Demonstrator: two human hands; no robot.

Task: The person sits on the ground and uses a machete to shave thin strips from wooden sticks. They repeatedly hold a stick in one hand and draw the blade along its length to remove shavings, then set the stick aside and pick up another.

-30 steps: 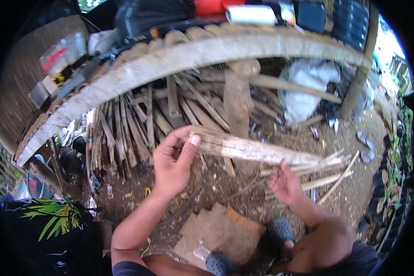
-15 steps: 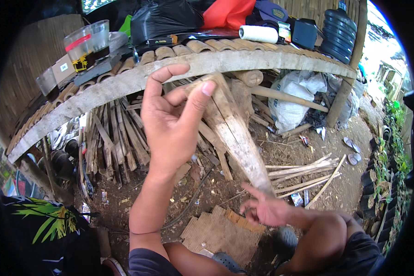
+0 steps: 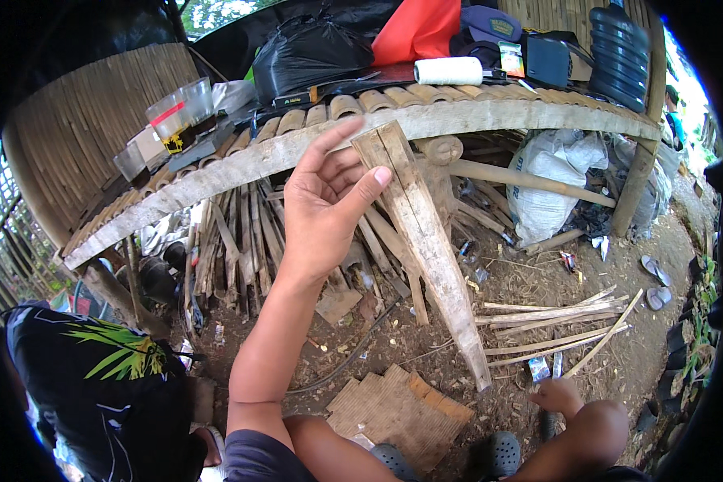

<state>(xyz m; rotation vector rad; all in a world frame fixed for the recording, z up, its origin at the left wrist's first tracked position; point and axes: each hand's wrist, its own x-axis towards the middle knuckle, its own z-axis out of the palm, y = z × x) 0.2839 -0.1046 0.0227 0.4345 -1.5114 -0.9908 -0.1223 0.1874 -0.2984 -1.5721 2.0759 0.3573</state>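
A person's left hand [image 3: 327, 207] held a tapering wooden piece [image 3: 430, 245] near its wide end, the grip closed around it, before a bamboo-topped counter [image 3: 474, 118] and piled sticks [image 3: 245, 249]. The right hand [image 3: 557, 397] hung near the knee, its grip impossible to tell. Cut strips [image 3: 550, 317] and cardboard [image 3: 394, 414] lay on the ground. Clear cups [image 3: 169, 118] held dark liquid; a blue jug [image 3: 618, 60] stood right of a black bag [image 3: 309, 58].

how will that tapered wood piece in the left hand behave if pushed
The tapered wood piece is likely stiff, extending straight from the left hand at its wide end. It may split lengthwise, given its long dark crack. It's probably heavier toward the broad upper end.
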